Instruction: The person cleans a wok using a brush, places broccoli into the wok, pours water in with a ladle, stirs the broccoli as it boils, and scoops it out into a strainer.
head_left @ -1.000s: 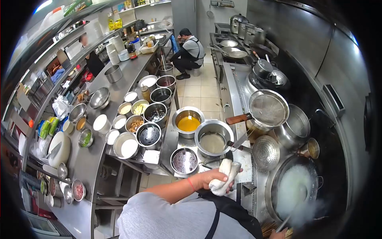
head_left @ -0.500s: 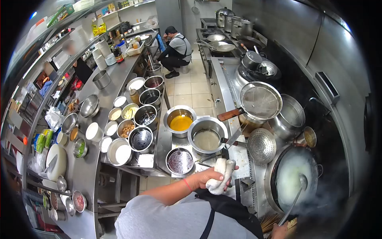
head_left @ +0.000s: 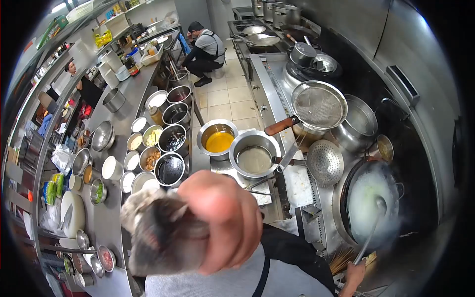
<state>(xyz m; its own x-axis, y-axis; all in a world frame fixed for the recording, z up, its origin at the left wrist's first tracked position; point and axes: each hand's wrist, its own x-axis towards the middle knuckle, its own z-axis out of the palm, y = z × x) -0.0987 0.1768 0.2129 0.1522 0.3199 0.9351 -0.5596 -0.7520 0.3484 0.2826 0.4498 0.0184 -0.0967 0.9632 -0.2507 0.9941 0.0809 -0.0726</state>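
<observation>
Close to the camera, my left hand (head_left: 232, 222) is closed around a white cloth (head_left: 148, 242) with dark, stained-looking patches. The raised hand looks large and slightly blurred, and it covers part of the counter's pots. Down at the lower right, my right hand (head_left: 354, 277) grips the handle of a metal ladle (head_left: 369, 241). The ladle's bowl rests in pale, steaming liquid (head_left: 365, 195) inside a big wok (head_left: 341, 208). Steam partly veils the liquid.
A perforated skimmer (head_left: 325, 162) and wood-handled strainer (head_left: 319, 105) sit left of and beyond the wok. Pots of yellow liquid (head_left: 219, 142) and cloudy liquid (head_left: 253, 159) stand ahead. Ingredient bowls line the steel counter (head_left: 106, 208). One person (head_left: 208, 47) crouches in the aisle; another (head_left: 89, 91) stands behind the shelving.
My left hand has lifted the cloth up and leftward, close to the camera. My right hand still holds the ladle in the wok. The view has shifted slightly.
</observation>
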